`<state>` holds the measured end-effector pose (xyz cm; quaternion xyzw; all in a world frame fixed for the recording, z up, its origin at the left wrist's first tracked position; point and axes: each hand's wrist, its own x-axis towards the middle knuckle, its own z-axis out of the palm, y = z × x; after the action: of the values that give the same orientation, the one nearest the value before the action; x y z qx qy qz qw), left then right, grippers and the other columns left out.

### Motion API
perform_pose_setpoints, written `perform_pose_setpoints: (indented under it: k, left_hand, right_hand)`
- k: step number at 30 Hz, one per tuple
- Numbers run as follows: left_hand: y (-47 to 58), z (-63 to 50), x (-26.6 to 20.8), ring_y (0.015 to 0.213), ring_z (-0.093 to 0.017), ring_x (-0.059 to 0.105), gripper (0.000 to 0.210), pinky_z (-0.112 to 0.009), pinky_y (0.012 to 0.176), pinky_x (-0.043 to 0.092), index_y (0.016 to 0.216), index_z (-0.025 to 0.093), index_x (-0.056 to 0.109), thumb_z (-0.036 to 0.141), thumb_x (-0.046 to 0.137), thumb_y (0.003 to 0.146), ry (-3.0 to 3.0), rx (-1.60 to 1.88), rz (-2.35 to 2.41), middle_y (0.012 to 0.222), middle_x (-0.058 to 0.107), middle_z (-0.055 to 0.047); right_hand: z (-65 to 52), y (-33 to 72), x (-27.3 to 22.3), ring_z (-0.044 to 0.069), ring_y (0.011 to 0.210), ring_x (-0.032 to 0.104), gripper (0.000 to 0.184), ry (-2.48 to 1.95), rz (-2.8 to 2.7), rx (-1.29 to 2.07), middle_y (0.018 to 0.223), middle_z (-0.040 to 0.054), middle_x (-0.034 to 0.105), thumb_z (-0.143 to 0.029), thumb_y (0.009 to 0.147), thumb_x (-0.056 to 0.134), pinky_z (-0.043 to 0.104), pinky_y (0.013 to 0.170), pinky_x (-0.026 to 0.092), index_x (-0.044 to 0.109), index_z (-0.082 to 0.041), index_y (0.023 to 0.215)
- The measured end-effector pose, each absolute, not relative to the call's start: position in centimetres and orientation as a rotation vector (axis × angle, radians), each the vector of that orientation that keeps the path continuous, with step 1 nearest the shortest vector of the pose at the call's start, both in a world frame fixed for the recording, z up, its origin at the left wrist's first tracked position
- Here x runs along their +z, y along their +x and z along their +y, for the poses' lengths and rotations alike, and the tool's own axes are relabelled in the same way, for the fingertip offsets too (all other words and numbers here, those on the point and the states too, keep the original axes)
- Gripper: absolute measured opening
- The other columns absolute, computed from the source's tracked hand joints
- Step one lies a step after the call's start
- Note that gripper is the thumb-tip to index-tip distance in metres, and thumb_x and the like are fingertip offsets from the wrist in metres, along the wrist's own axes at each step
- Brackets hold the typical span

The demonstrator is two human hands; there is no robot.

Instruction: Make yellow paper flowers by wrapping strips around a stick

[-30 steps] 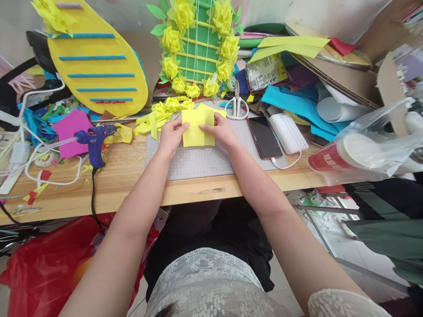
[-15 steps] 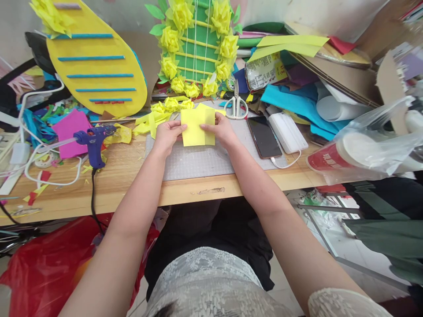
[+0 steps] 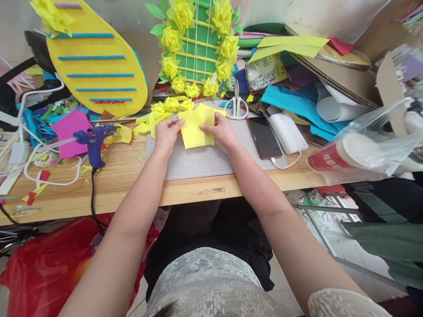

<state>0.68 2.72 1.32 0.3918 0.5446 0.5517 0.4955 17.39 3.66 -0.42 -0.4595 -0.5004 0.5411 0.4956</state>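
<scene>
A piece of yellow paper (image 3: 197,130) is held up over the grey cutting mat (image 3: 198,164), slightly tilted. My left hand (image 3: 167,134) pinches its upper left edge between thumb and fingers. On the right edge, my right hand (image 3: 222,128) grips it with the thumb lying across the front; the fingers behind are hidden. More yellow paper lies behind the held piece. Just beyond my left hand are yellow paper flowers (image 3: 172,105) and yellow strips. White-handled scissors (image 3: 236,107) rest to the right of my right hand.
A blue glue gun (image 3: 95,143) stands at left among paper scraps. The phone (image 3: 264,137) and white power bank (image 3: 287,133) lie right of the mat. A bagged paper cup (image 3: 330,156) is farther right. Behind stand a yellow board (image 3: 99,66) and a green flower-trimmed board (image 3: 198,53).
The left side of the yellow paper has shifted, and the sheet now sits slightly tilted. My left hand has moved to its upper left edge; my right hand stays nearly still.
</scene>
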Motion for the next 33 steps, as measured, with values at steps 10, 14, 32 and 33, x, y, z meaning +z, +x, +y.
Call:
perform_pose_setpoints:
  k: [10, 14, 32, 33]
  left_hand:
    - [0.80, 2.84, 1.14, 0.076, -0.018, 0.068, 0.017, -0.025, 0.061, 0.054, 0.073, 0.015, 0.064, 0.031, 0.068, 0.067, 0.921, 1.376, 1.288, 0.071, 0.068, -0.004]
    - [0.97, 2.86, 0.99, 0.079, -0.018, 0.068, 0.015, -0.026, 0.066, 0.055, 0.070, 0.015, 0.064, 0.028, 0.069, 0.066, 0.894, 1.436, 1.290, 0.073, 0.069, -0.003]
    - [1.26, 2.56, 1.30, 0.083, -0.019, 0.068, 0.022, -0.029, 0.069, 0.056, 0.073, 0.015, 0.063, 0.037, 0.067, 0.072, 0.917, 1.297, 1.203, 0.077, 0.069, -0.006]
    - [1.30, 2.46, 1.28, 0.084, -0.020, 0.068, 0.022, -0.030, 0.070, 0.056, 0.072, 0.015, 0.063, 0.036, 0.067, 0.073, 0.940, 1.242, 1.195, 0.077, 0.069, -0.007]
  right_hand:
    - [3.36, 17.07, -0.08, 0.025, 0.096, 0.065, 0.062, -1.145, -1.250, 1.320, 0.102, 0.0060, 0.069, -0.046, 0.043, 0.080, 0.044, 0.090, 0.052, 0.054, -0.021, 0.092]
    - [3.20, 16.93, 0.07, 0.024, 0.096, 0.065, 0.062, -1.146, -1.242, 1.323, 0.104, 0.0070, 0.069, -0.046, 0.043, 0.080, 0.043, 0.090, 0.052, 0.054, -0.020, 0.092]
    - [3.82, 17.19, -0.63, 0.024, 0.096, 0.064, 0.059, -1.163, -1.187, 1.261, 0.100, 0.0065, 0.069, -0.047, 0.044, 0.080, 0.043, 0.089, 0.052, 0.054, -0.021, 0.090]
    - [3.96, 17.29, -0.74, 0.024, 0.098, 0.064, 0.060, -1.166, -1.179, 1.242, 0.102, 0.0064, 0.068, -0.049, 0.044, 0.079, 0.043, 0.090, 0.052, 0.054, -0.021, 0.091]
